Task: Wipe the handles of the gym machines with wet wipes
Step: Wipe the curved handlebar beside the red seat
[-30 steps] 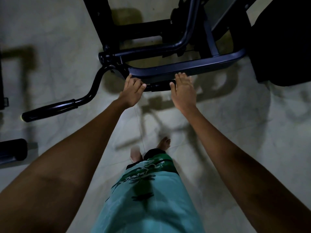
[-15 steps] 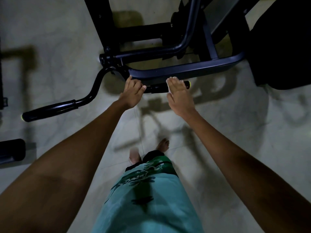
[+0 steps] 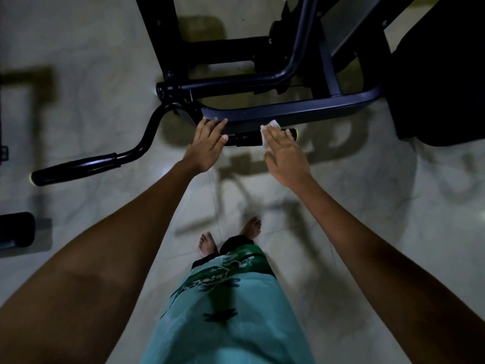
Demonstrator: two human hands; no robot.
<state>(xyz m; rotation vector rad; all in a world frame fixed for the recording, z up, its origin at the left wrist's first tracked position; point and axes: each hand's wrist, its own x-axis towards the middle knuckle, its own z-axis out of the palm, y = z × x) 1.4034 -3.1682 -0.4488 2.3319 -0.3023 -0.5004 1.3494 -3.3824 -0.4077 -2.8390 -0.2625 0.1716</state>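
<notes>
We pressed the white wipe (image 3: pixel 268 132) onto the short black handle (image 3: pixel 248 140) with our flat right hand (image 3: pixel 284 156); our left hand (image 3: pixel 207 147) rested, fingers straight, on the machine frame (image 3: pixel 288 111) just left

Open floor (image 3: pixel 367 206) lay below the short handle (image 3: pixel 246 139); the frame bar (image 3: pixel 288 112) crowded it closely from above.

1. The small white wet wipe (image 3: pixel 270 130) lies mostly hidden under the right hand (image 3: pixel 284 153).
2. That hand covers the short black handle's (image 3: pixel 245 140) middle.
3. The black padded seat (image 3: pixel 443 74) runs off the right edge.
4. A black padded block (image 3: pixel 15 229) is cut by the left edge.
</notes>
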